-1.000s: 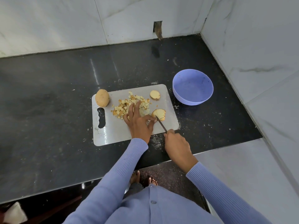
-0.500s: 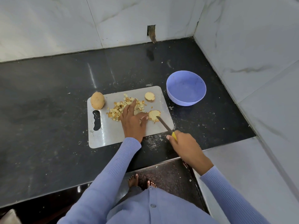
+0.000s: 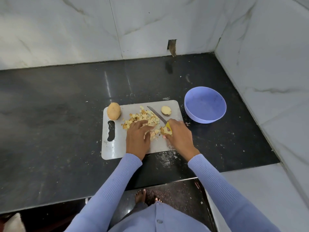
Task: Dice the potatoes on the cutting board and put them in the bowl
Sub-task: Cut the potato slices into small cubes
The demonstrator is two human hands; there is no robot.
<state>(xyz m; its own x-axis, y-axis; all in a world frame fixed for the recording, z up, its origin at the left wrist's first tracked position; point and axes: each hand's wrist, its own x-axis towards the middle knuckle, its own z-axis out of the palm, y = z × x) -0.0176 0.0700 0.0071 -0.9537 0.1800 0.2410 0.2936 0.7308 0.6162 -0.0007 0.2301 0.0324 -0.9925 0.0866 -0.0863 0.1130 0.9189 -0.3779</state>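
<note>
Clutching the knife [image 3: 157,115] by its yellow handle, the right grip [image 3: 179,137] sits beside diced potatoes [image 3: 143,118] under the left grip's [image 3: 138,137] flattened fingers; bowl [image 3: 205,109] beyond.

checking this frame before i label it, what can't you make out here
Head view, the only one:
- Potato piece near the knife handle: mostly covered by the right hand, so its shape is unclear.
- Diced potato under the left hand: partly hidden, so the count is unknown.
- Knife: handle mostly inside the right hand.
- Bowl: looks empty; faint specks too small to identify.
- Whole potato: far side unseen.
</note>
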